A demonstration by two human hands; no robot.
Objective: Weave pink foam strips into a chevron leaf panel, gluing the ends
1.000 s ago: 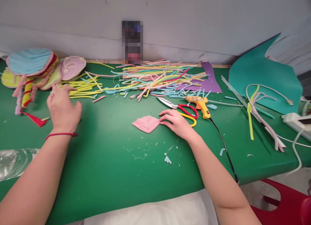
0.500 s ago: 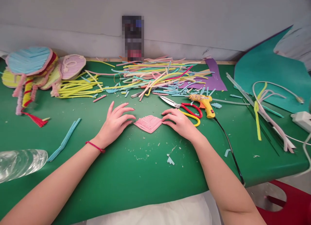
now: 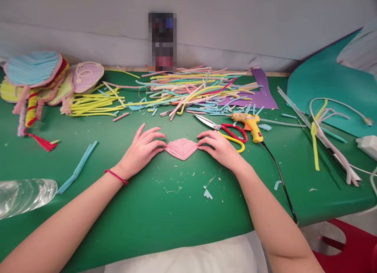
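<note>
Here, a left hand point(image 3: 144, 149) and a right hand point(image 3: 219, 149), fingers half-curled, touch opposite corners of a pink, roughly diamond-shaped piece of fuzzy strips point(image 3: 182, 149) on the smooth green tabletop point(image 3: 147, 226), any pinch unclear, as uneven pulling could skew its rows.

Looks like a flat pink piece point(image 3: 181, 150), roughly diamond-shaped, made of narrow fuzzy strips packed side by side in nested V shapes. Lies flat on the desk point(image 3: 141, 226), wider from side to side than from front to back. Points its V corners toward the near edge, along a middle seam. Tapers at both sides, meeting the fingertips of the left hand point(image 3: 144, 149) and right hand point(image 3: 219, 149).
</note>
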